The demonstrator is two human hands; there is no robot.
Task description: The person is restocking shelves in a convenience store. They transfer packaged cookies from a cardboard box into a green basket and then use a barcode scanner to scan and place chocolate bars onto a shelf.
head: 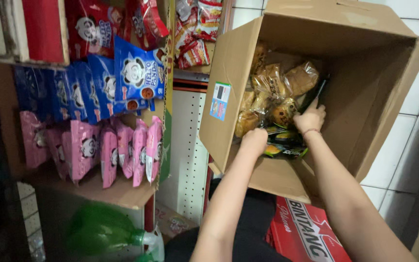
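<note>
While both hands reach into the cardboard box (229, 87), left hand (254, 141) and right hand (310, 118) fingers close on snack packets (283, 145).

Small shop: shelf (122, 191) w/ hanging snack packs (122, 77), stock boxes.

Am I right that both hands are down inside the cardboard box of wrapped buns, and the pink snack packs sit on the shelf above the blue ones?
Not quite. In the head view the pink snack packs sit on the shelf below the blue ones, not above. The rest holds: the left hand and right hand are both inside the cardboard box among the wrapped buns.
</note>
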